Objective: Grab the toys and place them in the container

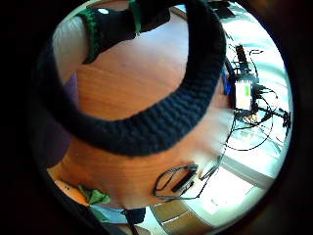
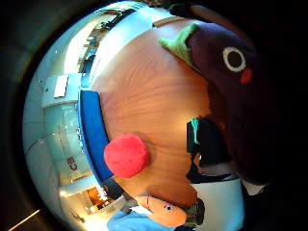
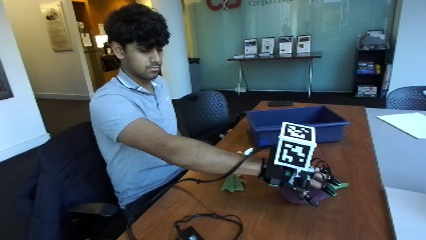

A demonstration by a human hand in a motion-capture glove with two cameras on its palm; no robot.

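Note:
In the outside view my gloved right hand (image 3: 296,177) sits on top of a purple eggplant plush (image 3: 303,196) that lies on the wooden table (image 3: 346,215). My fingers curl over it, and its green stem (image 3: 338,186) pokes out beside them. The thumb side palm view shows the eggplant (image 2: 240,96) close up with its white eye, a red ball toy (image 2: 126,155) beside the blue container (image 2: 91,134), and an orange toy with an eye (image 2: 163,211). That toy's green leaves (image 3: 233,184) lie near my forearm. The blue container (image 3: 296,125) stands farther back on the table.
A black cable loop with a small device (image 3: 206,222) lies near the table's front edge. A white sheet (image 3: 406,122) rests at the far right. Office chairs (image 3: 206,112) stand behind the table on the person's side.

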